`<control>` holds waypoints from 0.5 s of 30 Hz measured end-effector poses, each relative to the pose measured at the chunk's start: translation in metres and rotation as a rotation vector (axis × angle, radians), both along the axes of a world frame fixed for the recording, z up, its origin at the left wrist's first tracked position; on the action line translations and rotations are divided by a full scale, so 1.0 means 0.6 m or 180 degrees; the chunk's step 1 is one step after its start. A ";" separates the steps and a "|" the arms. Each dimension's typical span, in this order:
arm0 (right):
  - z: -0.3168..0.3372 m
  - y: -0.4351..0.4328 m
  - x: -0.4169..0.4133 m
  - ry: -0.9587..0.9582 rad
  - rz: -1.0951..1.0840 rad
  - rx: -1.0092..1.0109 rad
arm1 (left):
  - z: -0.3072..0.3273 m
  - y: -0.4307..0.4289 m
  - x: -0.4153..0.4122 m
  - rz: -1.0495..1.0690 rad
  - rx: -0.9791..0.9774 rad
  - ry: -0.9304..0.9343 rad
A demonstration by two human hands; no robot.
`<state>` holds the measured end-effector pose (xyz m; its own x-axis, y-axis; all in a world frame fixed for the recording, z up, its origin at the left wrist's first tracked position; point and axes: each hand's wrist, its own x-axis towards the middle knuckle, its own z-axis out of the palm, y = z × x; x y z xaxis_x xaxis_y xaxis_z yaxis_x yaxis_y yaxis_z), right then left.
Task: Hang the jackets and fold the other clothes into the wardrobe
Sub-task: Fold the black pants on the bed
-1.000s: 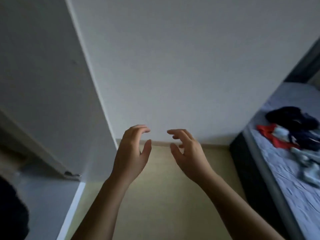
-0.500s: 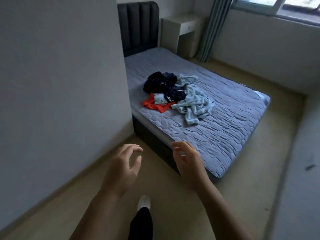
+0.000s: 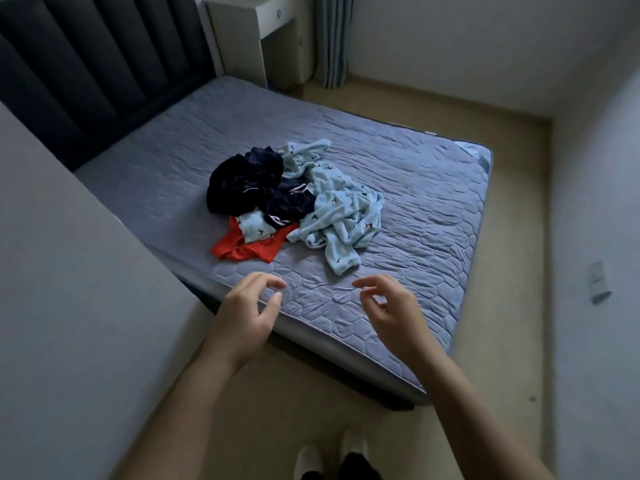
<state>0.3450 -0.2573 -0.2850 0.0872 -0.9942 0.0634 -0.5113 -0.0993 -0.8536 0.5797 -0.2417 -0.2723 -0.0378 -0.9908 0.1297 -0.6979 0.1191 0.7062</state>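
We note left hand [image 3: 244, 315] and right hand [image 3: 393, 315] empty, fingers loosely apart, over mattress [image 3: 415, 209] near edge. Clothes pile [image 3: 294, 206] at 12 o'clock, untouched.

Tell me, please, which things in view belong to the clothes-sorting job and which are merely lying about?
Belong to the job:
- crumpled dark navy garment
- crumpled light blue patterned garment
- flat red garment

Just lying about:
- grey quilted mattress
- white bedside table
- striped blue curtain
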 end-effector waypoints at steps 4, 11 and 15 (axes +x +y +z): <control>-0.006 -0.090 -0.029 -0.0062 -0.0043 0.0050 | -0.003 -0.104 -0.027 -0.0077 -0.0041 -0.0092; -0.013 -0.260 -0.047 0.0031 0.0165 0.0078 | -0.036 -0.229 -0.033 0.0054 0.0064 -0.0113; -0.063 -0.353 -0.032 0.0146 0.0202 0.0395 | -0.089 -0.320 -0.002 -0.0100 0.0314 -0.0269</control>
